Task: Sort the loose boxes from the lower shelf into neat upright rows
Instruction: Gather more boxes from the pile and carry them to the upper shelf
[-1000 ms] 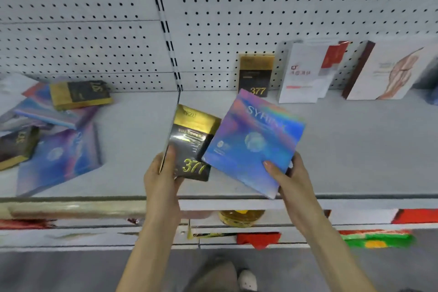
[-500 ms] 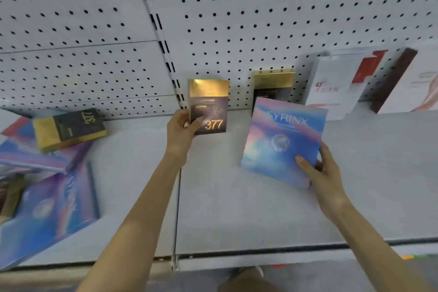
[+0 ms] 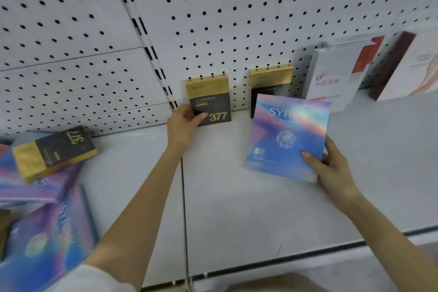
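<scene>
Two-handed: pinching upright 377 box (image 3: 209, 99) at 12 o'clock by pegboard (image 3: 237, 19) with left hand (image 3: 183, 123), gripping SYRINX box (image 3: 288, 137) at 3 o'clock with right hand (image 3: 331, 168); possibly risking toppling if releasing before seating flat.

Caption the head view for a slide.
Left hand holds a black-and-gold 377 box upright against the pegboard; right hand grips a holographic SYRINX box in front of a second 377 box.

One black-and-gold 377 box (image 3: 209, 99) stands upright at the shelf (image 3: 237, 208) back, its twin (image 3: 270, 80) near. The iridescent SYRINX box (image 3: 286, 137) tilts in front (loose boxes (image 3: 47, 197) lie heaped left).
</scene>
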